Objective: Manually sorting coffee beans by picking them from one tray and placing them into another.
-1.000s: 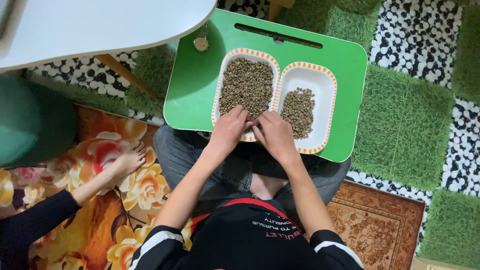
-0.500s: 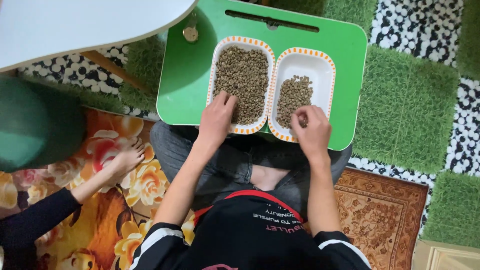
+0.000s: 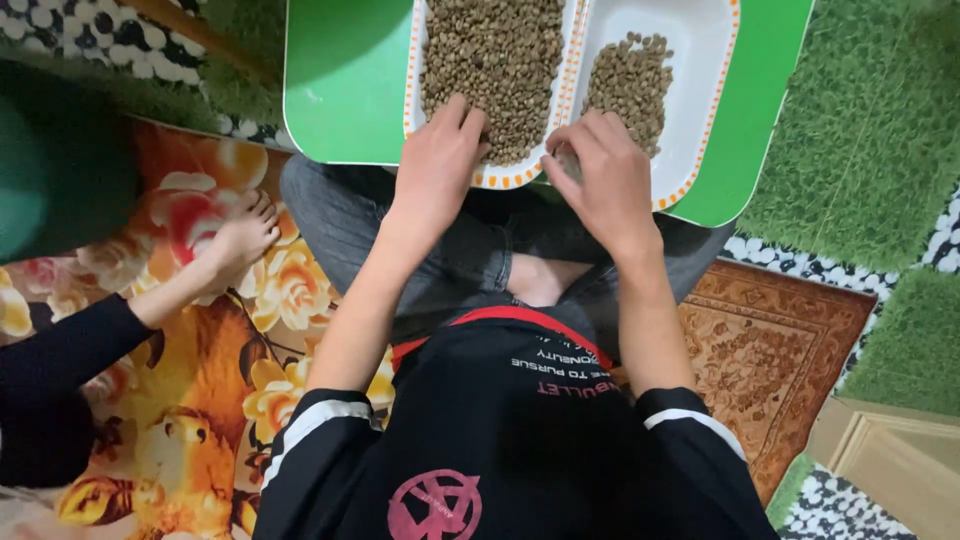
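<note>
While both forearms are reaching forward over the lap, the left hand (image 3: 437, 165) is lying palm down, fingers loosely spread, on the near edge of the left dish (image 3: 413, 70) full of beans (image 3: 490, 55). The right hand (image 3: 605, 175) is curling, fingertips pinched together over the near left corner of the right dish (image 3: 705, 60); whether it is holding a bean I cannot tell. Both dishes are sitting on the green tray (image 3: 340, 80).

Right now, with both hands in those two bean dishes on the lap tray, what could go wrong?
The green tray seems to rest on the person's knees, so a leg shift could tip both dishes. The left hand presses at the near rim of the full dish; beans might spill over it. The right hand straddles the gap beside the sparser dish, so beans carried across could drop between.
</note>
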